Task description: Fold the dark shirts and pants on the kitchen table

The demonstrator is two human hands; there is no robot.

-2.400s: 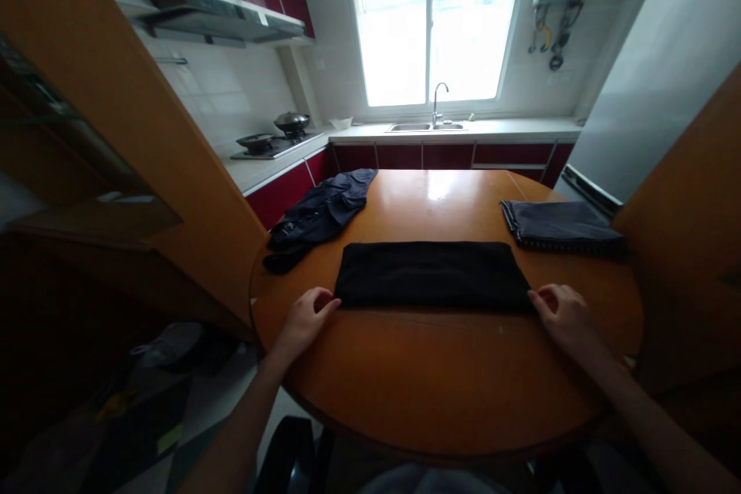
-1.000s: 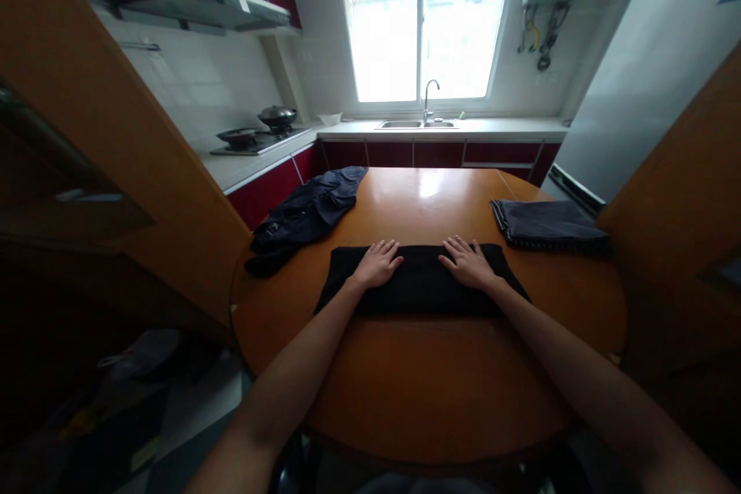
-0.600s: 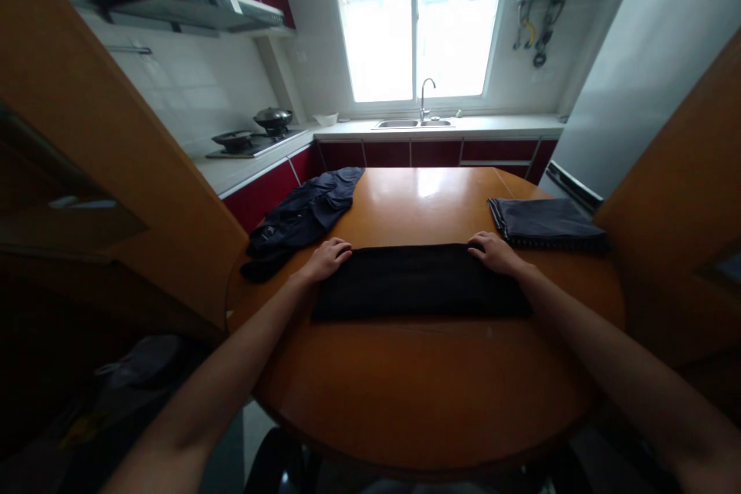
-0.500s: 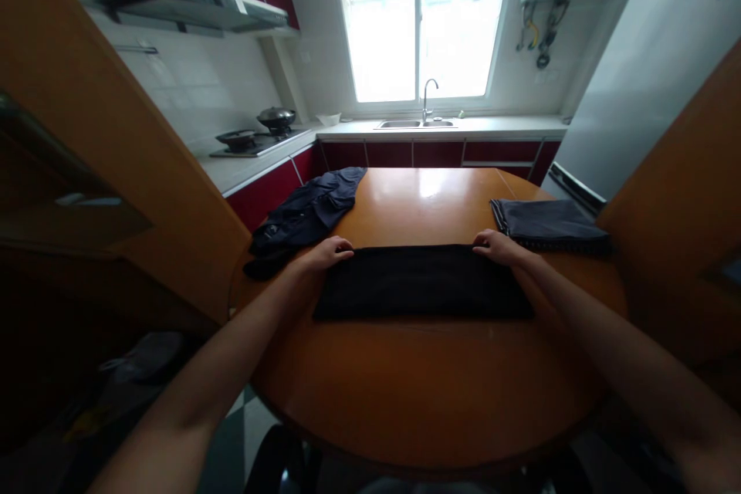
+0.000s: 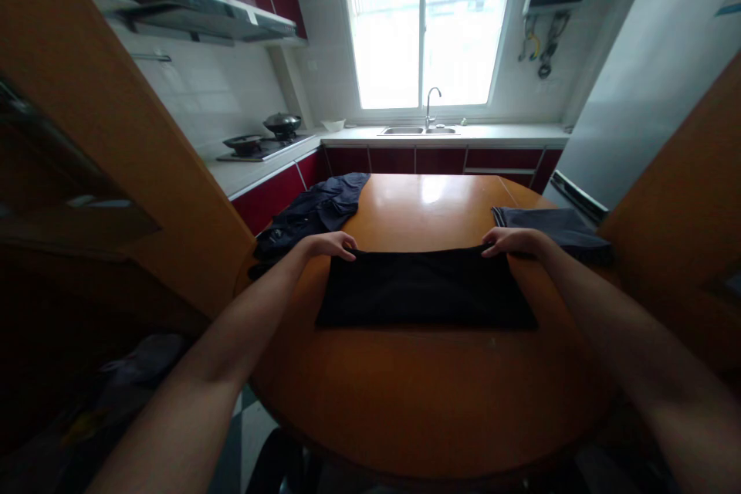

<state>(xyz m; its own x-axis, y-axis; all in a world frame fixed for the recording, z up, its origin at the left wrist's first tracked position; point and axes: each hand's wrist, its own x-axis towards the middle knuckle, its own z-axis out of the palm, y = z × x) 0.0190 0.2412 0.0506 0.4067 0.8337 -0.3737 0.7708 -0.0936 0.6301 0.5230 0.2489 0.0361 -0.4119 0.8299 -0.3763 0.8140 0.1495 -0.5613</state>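
Note:
A black folded garment (image 5: 425, 289) lies as a wide flat strip across the wooden table (image 5: 428, 394). Its exact kind does not show. My left hand (image 5: 334, 245) pinches the far edge near the left corner, thumb and fingers closed on the cloth. At the far right corner my right hand (image 5: 502, 240) grips the same edge in a like pinch. Between both hands that edge is stretched nearly straight and looks slightly raised, while the near edge rests on the tabletop.
Rumpled dark navy clothing (image 5: 318, 204) lies at the table's left. A folded dark grey cloth (image 5: 556, 230) sits at the right, just beyond my right forearm. Farther back are a stove (image 5: 266, 148), a sink (image 5: 405, 130) and a fridge (image 5: 642, 85). A chair (image 5: 272, 463) stands at the near edge.
Both hands have stayed on the far edge, moving slightly apart and lifting it a little. The right hand has shifted outward toward the corner. The whole view has tipped slightly.

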